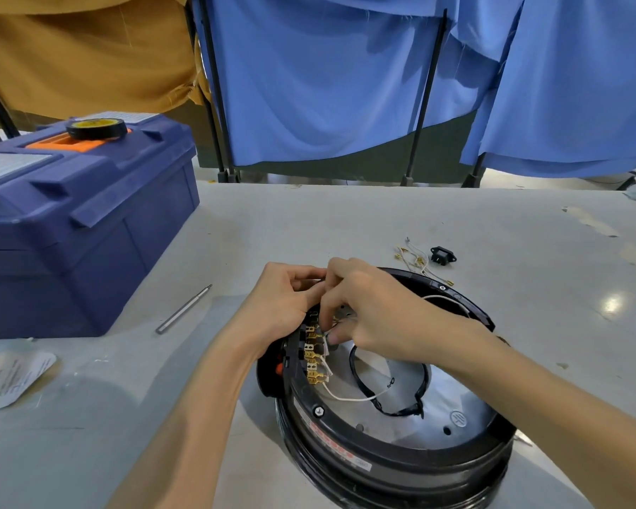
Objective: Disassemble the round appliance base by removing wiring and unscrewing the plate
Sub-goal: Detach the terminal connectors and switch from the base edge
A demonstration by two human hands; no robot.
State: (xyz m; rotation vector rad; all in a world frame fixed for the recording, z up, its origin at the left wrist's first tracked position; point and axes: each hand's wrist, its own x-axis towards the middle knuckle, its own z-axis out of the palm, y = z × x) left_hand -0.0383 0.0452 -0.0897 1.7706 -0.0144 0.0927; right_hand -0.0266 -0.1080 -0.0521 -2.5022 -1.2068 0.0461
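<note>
The round black appliance base [393,453] lies on the table with its metal plate [452,409] facing up. A row of brass spade terminals [313,358] runs along its left inner rim, with thin white wires [349,398] and a black cable loop [390,409] over the plate. My left hand [283,303] curls its fingers at the base's far left rim. My right hand [371,310] reaches over the base and pinches a white wire at the upper terminals. The pinched end is hidden by my fingers.
A blue toolbox [81,229] with a roll of black tape [96,128] on its lid stands at the left. A silver screwdriver bit [182,310] lies beside it. Loose removed wires [417,257] and a black socket [443,255] lie behind the base. A plastic bag [12,376] lies front left.
</note>
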